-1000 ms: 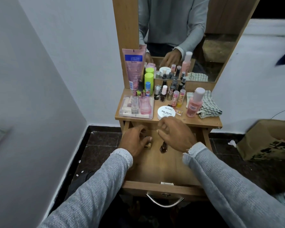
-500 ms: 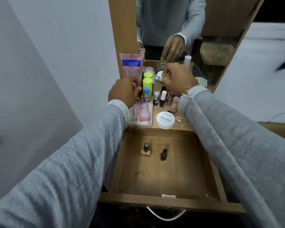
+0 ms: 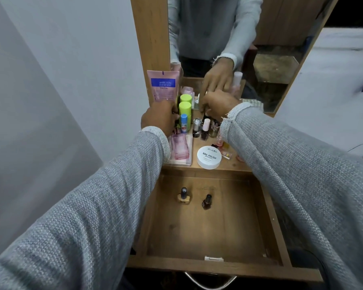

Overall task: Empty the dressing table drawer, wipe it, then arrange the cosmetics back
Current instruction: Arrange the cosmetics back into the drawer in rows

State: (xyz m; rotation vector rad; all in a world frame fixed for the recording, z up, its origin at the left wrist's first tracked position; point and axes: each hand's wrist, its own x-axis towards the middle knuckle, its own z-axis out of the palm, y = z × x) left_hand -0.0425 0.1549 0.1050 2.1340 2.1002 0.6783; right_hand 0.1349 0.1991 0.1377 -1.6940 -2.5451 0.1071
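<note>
The wooden drawer [image 3: 208, 231] stands pulled out below me. In it stand two nail polish bottles near the back, a tan one [image 3: 183, 196] and a dark one [image 3: 206, 202]. My left hand [image 3: 158, 119] is on the tabletop beside the green bottles [image 3: 185, 110], its fingers curled round a small dark bottle that is mostly hidden. My right hand [image 3: 218, 104] reaches to the back row, and its fingertips pinch a small dark bottle [image 3: 205, 115]. More nail polishes [image 3: 205, 130] stand in front of it.
A white nail polish remover tub [image 3: 209, 157] sits at the tabletop's front edge. A pink perfume bottle [image 3: 179, 146] lies on a clear tray. A pink tube [image 3: 163, 85] leans on the mirror frame. The mirror [image 3: 281, 38] rises behind; a wall is close on the left.
Both hands left the drawer, where the two bottles now stand, and rose to the tabletop. Since half a second ago the right hand has dropped lower onto the back row.
</note>
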